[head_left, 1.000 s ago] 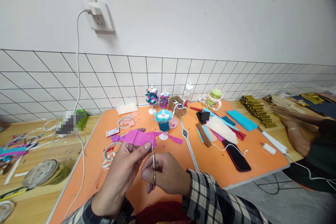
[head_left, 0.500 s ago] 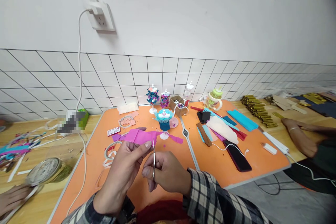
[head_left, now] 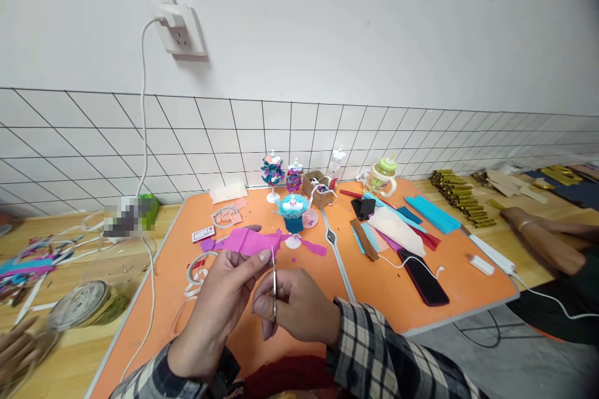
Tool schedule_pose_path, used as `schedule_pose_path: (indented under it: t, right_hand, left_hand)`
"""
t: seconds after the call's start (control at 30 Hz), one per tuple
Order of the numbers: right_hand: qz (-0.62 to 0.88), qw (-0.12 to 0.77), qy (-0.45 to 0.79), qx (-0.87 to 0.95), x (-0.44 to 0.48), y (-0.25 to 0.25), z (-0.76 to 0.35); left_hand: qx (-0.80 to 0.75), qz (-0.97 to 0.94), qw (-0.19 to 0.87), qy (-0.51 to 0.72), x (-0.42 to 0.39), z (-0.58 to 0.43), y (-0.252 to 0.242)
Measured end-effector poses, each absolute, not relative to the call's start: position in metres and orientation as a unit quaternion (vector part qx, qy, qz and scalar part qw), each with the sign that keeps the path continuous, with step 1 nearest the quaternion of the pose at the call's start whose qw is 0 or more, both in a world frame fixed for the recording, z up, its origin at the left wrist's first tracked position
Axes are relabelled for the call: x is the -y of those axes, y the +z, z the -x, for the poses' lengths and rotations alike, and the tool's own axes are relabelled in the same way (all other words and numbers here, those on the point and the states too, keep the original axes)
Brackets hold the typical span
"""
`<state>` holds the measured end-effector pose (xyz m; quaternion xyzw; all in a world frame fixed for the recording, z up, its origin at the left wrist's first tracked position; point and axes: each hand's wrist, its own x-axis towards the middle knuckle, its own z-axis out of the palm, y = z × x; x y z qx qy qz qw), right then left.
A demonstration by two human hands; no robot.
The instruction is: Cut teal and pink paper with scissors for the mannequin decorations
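My left hand (head_left: 224, 293) pinches a strip of magenta crepe paper (head_left: 246, 240) between thumb and fingers. In my right hand (head_left: 297, 305) is a small pair of metal scissors (head_left: 274, 283), its blades pointing up at the paper's right end. The blades look closed or nearly so, and touch or almost touch the paper beside my left thumb. Just beyond stands a miniature dress form with a blue skirt (head_left: 294, 215) on a white round base (head_left: 293, 241). A loose magenta scrap (head_left: 314, 247) lies right of that base.
Two decorated mini dress forms (head_left: 272, 171) and a small cardboard box (head_left: 319, 187) stand at the back. Ribbon rolls (head_left: 199, 268) lie left. Coloured crepe paper (head_left: 397, 230), a phone (head_left: 423, 277) and a lidded cup (head_left: 382, 176) are right. Other people's hands (head_left: 19, 349) show at both sides.
My hands, the paper and the scissors hold nearly the same place; the scissors seem turned slightly. The other person's hand at the lower left has shifted and its fingers are raised.
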<state>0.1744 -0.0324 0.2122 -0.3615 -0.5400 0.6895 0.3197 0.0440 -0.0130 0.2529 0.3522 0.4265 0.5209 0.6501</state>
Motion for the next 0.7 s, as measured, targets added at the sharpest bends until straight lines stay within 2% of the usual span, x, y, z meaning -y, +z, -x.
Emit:
schedule_pose_path:
  t: [0.33, 0.53, 0.7]
  right_hand:
    - [0.351, 0.311, 0.693, 0.547, 0.031, 0.207, -0.176]
    - [0.369, 0.327, 0.686, 0.535, 0.028, 0.204, -0.173]
    - [0.383, 0.318, 0.683, 0.535, 0.029, 0.2, -0.172]
  left_hand:
    - [-0.424, -0.308, 0.658, 0.541, 0.011, -0.037, 0.253]
    - [-0.414, -0.205, 0.712, 0.529, 0.016, -0.045, 0.241]
    - [-0.399, -0.207, 0.697, 0.558, 0.013, -0.045, 0.235]
